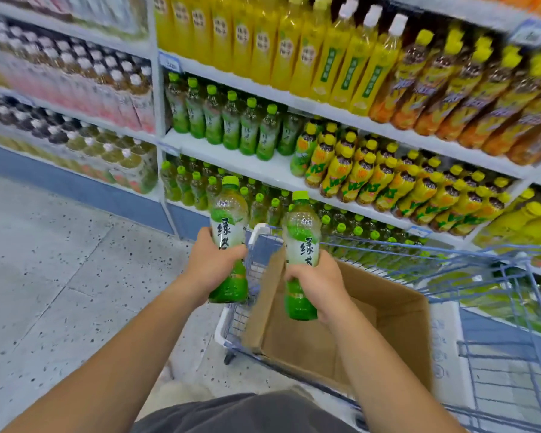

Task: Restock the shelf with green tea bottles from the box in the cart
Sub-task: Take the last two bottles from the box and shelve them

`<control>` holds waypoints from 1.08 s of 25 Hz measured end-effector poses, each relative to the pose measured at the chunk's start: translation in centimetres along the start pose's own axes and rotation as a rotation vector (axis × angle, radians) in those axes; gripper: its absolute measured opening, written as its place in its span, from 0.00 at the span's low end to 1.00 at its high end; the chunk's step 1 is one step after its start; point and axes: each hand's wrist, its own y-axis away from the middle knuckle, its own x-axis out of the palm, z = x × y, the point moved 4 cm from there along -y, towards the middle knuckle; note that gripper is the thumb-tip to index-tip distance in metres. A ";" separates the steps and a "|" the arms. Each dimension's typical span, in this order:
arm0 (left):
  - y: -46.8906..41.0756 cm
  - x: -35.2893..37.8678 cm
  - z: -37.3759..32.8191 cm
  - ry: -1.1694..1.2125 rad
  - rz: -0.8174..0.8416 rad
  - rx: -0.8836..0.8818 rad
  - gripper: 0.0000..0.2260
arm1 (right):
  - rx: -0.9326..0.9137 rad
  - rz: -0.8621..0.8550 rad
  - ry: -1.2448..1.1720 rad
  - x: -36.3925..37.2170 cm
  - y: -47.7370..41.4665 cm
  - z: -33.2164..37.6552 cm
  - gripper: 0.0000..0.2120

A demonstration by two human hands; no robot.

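Left hand wrapped round the lower half of a clear plastic green tea bottle with lime-green cap; right hand gripping a second, identical bottle the same way. Both hands are full, no free fingers. Both bottles are upright, long axis near vertical, caps up, held above the near end of the brown cardboard box that sits in the blue wire cart. Labels face the camera: large black characters 绿茶, the lower one partly covered by fingers on each; a small red mark near the neck is too small to read. Target, as judged: the white metal shelf ahead of and above the hands, where a row of matching green-capped bottles stands toward the back with white board showing in front. That strip lies almost straight above the left-hand bottle, so the left hand is nearer — the right would have to travel up and leftward. Bottles could go in upright as held; no re-grip looks necessary.
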 end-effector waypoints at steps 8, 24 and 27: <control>-4.5 -13.5 -6.2 -0.027 0.116 0.173 0.18 | -0.042 -0.078 -0.065 12.7 2.2 9.1 0.21; -23.5 -17.7 -12.1 -0.176 0.219 0.264 0.18 | -0.109 -0.255 -0.195 20.5 -13.9 16.3 0.17; -28.6 -15.4 -11.6 -0.266 0.256 0.276 0.17 | -0.091 -0.305 -0.229 19.9 -19.3 14.9 0.17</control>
